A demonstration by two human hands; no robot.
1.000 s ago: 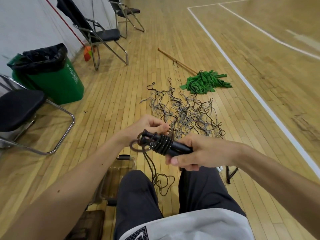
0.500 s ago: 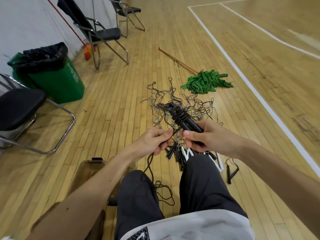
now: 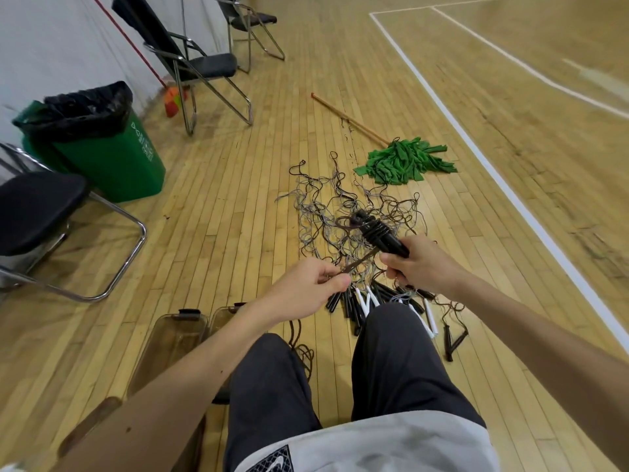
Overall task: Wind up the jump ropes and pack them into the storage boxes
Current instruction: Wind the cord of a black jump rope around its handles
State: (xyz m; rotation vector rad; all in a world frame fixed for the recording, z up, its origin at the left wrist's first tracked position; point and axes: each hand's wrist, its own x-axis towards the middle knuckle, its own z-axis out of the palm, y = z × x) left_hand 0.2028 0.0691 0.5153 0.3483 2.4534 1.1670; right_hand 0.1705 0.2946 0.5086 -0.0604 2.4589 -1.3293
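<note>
My right hand (image 3: 420,265) grips the black handles of a jump rope (image 3: 377,231), with cord wound several times round them, tilted up and to the left. My left hand (image 3: 308,287) pinches the taut free cord running from the handles. The cord's tail (image 3: 301,352) drops to the floor between my knees. A tangle of loose ropes (image 3: 340,206) lies on the floor beyond my hands. Several black and white handles (image 3: 371,301) lie just in front of my knees. Clear brown storage boxes (image 3: 170,342) stand on the floor by my left leg.
A green bin (image 3: 98,148) with a black liner stands at the left. Folding chairs (image 3: 190,63) stand left and far back; one black seat (image 3: 37,206) is close on my left. A green mop (image 3: 405,160) lies beyond the ropes. White court lines (image 3: 476,148) run on the right.
My right hand has swung the wound handles from level to pointing up and away. My left hand has dropped below them and pulled the cord taut. The view has tipped down, showing the storage boxes.
</note>
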